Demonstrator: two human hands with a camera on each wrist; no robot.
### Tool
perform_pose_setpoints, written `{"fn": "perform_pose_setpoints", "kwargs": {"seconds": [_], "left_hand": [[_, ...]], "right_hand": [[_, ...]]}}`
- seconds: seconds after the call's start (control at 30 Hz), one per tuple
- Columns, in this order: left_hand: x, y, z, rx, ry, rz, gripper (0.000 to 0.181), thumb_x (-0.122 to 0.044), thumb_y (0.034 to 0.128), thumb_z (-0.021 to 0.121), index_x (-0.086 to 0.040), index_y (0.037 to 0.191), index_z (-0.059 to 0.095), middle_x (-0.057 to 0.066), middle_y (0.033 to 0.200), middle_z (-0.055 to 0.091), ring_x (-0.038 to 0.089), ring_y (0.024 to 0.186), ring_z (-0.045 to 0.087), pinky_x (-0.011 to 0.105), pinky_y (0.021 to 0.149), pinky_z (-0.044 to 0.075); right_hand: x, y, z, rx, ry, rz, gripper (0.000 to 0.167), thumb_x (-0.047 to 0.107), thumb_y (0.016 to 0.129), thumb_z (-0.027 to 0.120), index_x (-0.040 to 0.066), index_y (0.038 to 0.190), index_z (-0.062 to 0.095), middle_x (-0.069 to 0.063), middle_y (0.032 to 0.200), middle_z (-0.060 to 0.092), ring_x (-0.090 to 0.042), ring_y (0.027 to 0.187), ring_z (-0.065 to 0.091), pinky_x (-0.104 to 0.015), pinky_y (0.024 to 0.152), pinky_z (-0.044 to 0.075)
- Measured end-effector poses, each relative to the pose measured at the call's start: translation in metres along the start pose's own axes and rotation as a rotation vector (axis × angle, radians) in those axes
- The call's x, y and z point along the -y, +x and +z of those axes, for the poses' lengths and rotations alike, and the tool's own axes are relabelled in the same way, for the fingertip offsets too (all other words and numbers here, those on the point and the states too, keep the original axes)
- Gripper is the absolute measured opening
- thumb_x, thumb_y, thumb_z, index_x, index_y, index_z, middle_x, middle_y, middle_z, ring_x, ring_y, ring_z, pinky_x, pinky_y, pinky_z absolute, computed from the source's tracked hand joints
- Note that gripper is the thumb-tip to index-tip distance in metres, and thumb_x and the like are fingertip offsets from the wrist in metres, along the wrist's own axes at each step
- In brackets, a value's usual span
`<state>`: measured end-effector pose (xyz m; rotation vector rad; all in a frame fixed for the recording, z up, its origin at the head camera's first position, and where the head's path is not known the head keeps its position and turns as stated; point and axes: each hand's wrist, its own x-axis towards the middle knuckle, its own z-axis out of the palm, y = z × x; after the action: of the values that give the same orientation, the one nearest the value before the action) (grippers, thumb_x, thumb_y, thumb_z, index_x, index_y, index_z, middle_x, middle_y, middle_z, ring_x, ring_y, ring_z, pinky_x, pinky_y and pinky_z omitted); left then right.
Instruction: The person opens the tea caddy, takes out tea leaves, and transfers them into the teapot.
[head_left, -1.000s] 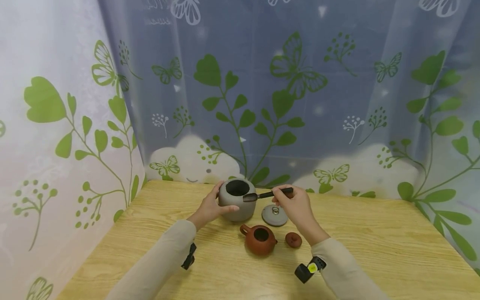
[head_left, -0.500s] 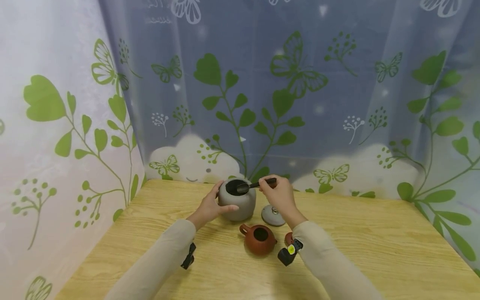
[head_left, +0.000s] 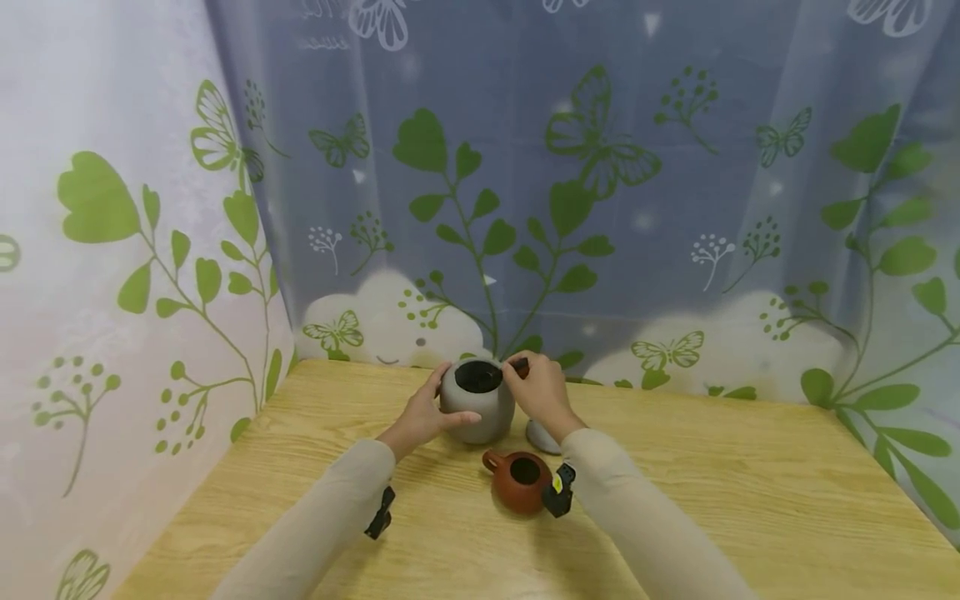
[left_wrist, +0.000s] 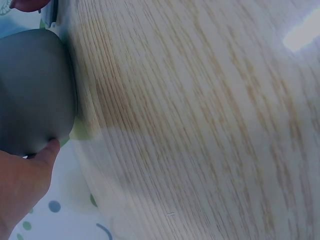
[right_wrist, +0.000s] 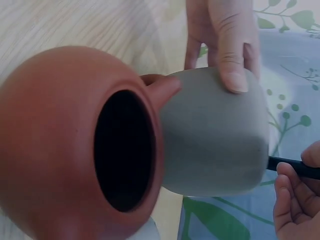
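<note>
A grey round jar point(head_left: 480, 421) stands uncovered on the table. My left hand point(head_left: 418, 419) grips its left side, thumb across the front; in the left wrist view a fingertip of that hand point(left_wrist: 22, 182) presses the jar wall point(left_wrist: 35, 90). Over the jar's right rim, my right hand point(head_left: 542, 392) pinches the dark handle of a small scoop point(right_wrist: 287, 166), whose head is down inside the dark mouth and hardly visible. Just in front sits a reddish-brown clay teapot point(head_left: 512, 492) without its lid, its dark opening showing in the right wrist view too.
The grey jar lid point(head_left: 542, 437) lies right of the jar, partly hidden by my right hand. My right wrist camera point(head_left: 558, 493) hangs close beside the teapot. A patterned curtain point(head_left: 675, 250) rises behind the wooden table point(head_left: 750, 500).
My right hand has moved left, taking the scoop from in front of the jar's rim down into its mouth. The small teapot lid is now hidden behind the right arm. My left hand keeps its hold.
</note>
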<state>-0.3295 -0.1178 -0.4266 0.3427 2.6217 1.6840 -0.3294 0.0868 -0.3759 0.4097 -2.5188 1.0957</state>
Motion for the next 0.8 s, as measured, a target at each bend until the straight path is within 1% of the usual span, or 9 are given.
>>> {"fn": "perform_pose_setpoints", "kwargs": {"seconds": [0.17, 0.4, 0.5, 0.63, 0.67, 0.8], "left_hand": [[0.001, 0.000, 0.000, 0.006, 0.003, -0.007, 0.108, -0.037, 0.0735, 0.083, -0.017, 0.155, 0.016, 0.014, 0.157, 0.023, 0.035, 0.143, 0.022, 0.054, 0.109, 0.031], [0.001, 0.000, 0.000, 0.013, 0.003, -0.007, 0.107, -0.038, 0.0742, 0.083, -0.018, 0.155, 0.016, 0.013, 0.157, 0.022, 0.035, 0.143, 0.022, 0.054, 0.108, 0.032], [0.000, -0.001, 0.001, 0.012, 0.002, -0.009, 0.106, -0.038, 0.0745, 0.083, -0.019, 0.155, 0.016, 0.012, 0.158, 0.022, 0.034, 0.144, 0.022, 0.054, 0.109, 0.032], [0.000, -0.001, 0.000, 0.012, 0.002, -0.007, 0.106, -0.038, 0.0750, 0.083, -0.020, 0.155, 0.016, 0.012, 0.157, 0.022, 0.034, 0.144, 0.022, 0.054, 0.109, 0.032], [0.000, -0.001, 0.000, 0.012, 0.001, -0.007, 0.106, -0.038, 0.0750, 0.082, -0.020, 0.155, 0.016, 0.012, 0.158, 0.022, 0.034, 0.144, 0.022, 0.054, 0.109, 0.032], [0.000, -0.002, 0.000, 0.014, 0.002, -0.005, 0.106, -0.038, 0.0752, 0.082, -0.020, 0.155, 0.015, 0.012, 0.158, 0.022, 0.034, 0.144, 0.022, 0.054, 0.109, 0.031]], "right_hand": [[0.001, 0.002, 0.008, 0.010, -0.043, -0.017, 0.018, 0.019, 0.095, 0.061, 0.006, 0.100, 0.071, -0.005, 0.083, 0.069, -0.016, 0.068, 0.062, -0.031, 0.059, 0.050], [0.003, 0.003, 0.013, 0.051, -0.078, -0.009, 0.018, 0.017, 0.094, 0.062, 0.003, 0.101, 0.070, -0.006, 0.078, 0.067, -0.012, 0.057, 0.056, -0.026, 0.052, 0.045], [0.004, 0.002, 0.012, 0.091, -0.061, -0.004, 0.019, 0.017, 0.094, 0.062, 0.001, 0.101, 0.070, -0.005, 0.068, 0.063, -0.010, 0.050, 0.049, -0.025, 0.048, 0.040], [0.004, 0.002, 0.011, 0.146, -0.024, 0.014, 0.020, 0.018, 0.095, 0.060, 0.002, 0.099, 0.071, -0.004, 0.058, 0.057, -0.011, 0.045, 0.040, -0.024, 0.048, 0.036], [0.004, 0.002, 0.011, 0.157, -0.017, 0.017, 0.020, 0.019, 0.095, 0.060, 0.002, 0.099, 0.071, -0.004, 0.058, 0.057, -0.011, 0.045, 0.040, -0.024, 0.048, 0.036], [0.003, 0.003, 0.010, 0.188, 0.018, 0.037, 0.020, 0.020, 0.095, 0.060, 0.004, 0.098, 0.072, -0.004, 0.069, 0.062, -0.012, 0.051, 0.046, -0.025, 0.052, 0.040]]}}
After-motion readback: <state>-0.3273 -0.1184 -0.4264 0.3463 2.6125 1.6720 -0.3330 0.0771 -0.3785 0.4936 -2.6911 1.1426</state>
